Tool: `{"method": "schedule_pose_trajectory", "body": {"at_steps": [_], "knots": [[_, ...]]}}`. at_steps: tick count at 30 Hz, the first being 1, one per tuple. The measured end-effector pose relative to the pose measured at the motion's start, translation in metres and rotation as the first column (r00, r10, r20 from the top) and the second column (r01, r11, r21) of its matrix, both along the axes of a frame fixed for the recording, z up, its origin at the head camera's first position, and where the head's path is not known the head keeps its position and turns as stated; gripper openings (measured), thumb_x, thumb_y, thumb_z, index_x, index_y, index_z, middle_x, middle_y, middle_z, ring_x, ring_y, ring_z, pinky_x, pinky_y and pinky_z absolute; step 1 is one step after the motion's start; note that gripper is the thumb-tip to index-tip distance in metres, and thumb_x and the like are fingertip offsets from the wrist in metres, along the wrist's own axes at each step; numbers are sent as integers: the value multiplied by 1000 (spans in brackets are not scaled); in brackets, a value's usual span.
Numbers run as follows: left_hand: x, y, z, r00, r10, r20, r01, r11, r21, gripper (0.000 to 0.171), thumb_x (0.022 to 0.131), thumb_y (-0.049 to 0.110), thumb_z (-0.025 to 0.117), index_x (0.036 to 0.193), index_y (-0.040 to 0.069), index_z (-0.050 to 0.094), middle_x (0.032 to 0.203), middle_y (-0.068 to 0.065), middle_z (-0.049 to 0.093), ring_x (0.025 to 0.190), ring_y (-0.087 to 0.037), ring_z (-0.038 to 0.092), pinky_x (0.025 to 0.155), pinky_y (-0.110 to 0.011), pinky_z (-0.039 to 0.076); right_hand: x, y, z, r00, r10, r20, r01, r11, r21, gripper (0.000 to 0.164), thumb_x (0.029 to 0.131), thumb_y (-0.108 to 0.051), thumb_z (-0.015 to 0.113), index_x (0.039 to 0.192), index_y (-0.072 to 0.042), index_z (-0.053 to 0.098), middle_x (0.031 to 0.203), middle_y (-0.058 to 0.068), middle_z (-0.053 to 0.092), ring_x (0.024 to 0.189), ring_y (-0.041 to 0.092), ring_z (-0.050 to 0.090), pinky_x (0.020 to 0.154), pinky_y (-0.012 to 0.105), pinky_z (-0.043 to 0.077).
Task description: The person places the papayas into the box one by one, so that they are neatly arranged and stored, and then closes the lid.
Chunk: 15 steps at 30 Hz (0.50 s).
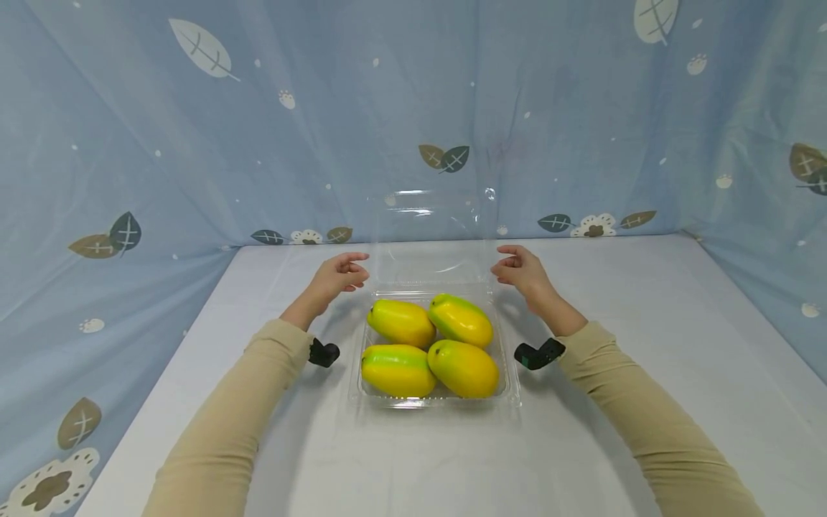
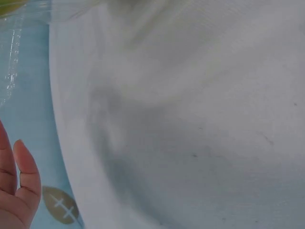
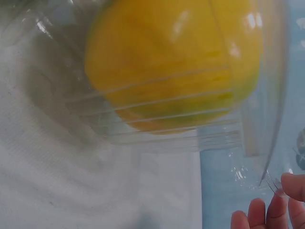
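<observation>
A clear plastic clamshell container [image 1: 510,391] stands on the table with its lid [image 1: 433,237] raised upright at the back. Several yellow-green mangoes [image 1: 461,368] lie inside it in two rows. Beside the lid's left edge is my left hand [image 1: 339,276], its fingers reaching toward the plastic with a small gap and holding nothing. At the opposite edge, my right hand [image 1: 522,273] pinches the lid's rim between thumb and fingers. The right wrist view shows a mango [image 3: 171,62] through the container's ribbed wall, with the thumb [image 3: 294,186] against the lid's thin edge.
A white cloth covers the table [image 1: 413,459]. Behind it and along both sides hangs a blue curtain [image 1: 362,122] with printed leaves, close behind the raised lid. Black wrist cameras [image 1: 539,354] sit low on either side of the container.
</observation>
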<state>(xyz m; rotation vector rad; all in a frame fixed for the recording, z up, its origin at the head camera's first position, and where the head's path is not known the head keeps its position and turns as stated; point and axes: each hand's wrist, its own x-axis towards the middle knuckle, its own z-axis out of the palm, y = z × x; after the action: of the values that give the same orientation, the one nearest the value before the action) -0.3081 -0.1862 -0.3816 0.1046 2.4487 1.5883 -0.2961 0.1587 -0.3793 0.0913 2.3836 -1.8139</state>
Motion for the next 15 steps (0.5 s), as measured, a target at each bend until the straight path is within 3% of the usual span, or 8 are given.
{"method": "schedule_pose_trajectory", "body": {"at_steps": [4, 10, 15], "knots": [[1, 1, 6, 999, 7, -35, -6, 1000, 12, 47, 90, 14, 57, 135, 7, 43, 105, -10, 58, 95, -30, 58, 85, -39, 46, -1, 0, 3, 1000, 4, -6, -4, 1000, -25, 51, 91, -9, 55, 138, -3, 35, 97, 6, 47, 98, 29, 51, 93, 38, 44], [-1, 1, 15, 996, 11, -84, -8, 1000, 28, 46, 91, 14, 57, 134, 6, 44, 100, -6, 58, 95, -33, 57, 84, -38, 47, -2, 1, 8, 999, 9, -52, -10, 999, -36, 48, 91, -9, 54, 136, -1, 38, 95, 2, 48, 87, 15, 52, 83, 25, 48], [-2, 1, 24, 992, 26, -121, -23, 999, 28, 43, 92, 15, 56, 132, 5, 46, 98, -3, 57, 84, -20, 60, 82, -35, 47, -2, 1, 17, 996, 11, -85, -11, 1000, -8, 45, 92, -13, 53, 134, 0, 40, 101, 4, 49, 88, 11, 51, 86, 26, 47]]}}
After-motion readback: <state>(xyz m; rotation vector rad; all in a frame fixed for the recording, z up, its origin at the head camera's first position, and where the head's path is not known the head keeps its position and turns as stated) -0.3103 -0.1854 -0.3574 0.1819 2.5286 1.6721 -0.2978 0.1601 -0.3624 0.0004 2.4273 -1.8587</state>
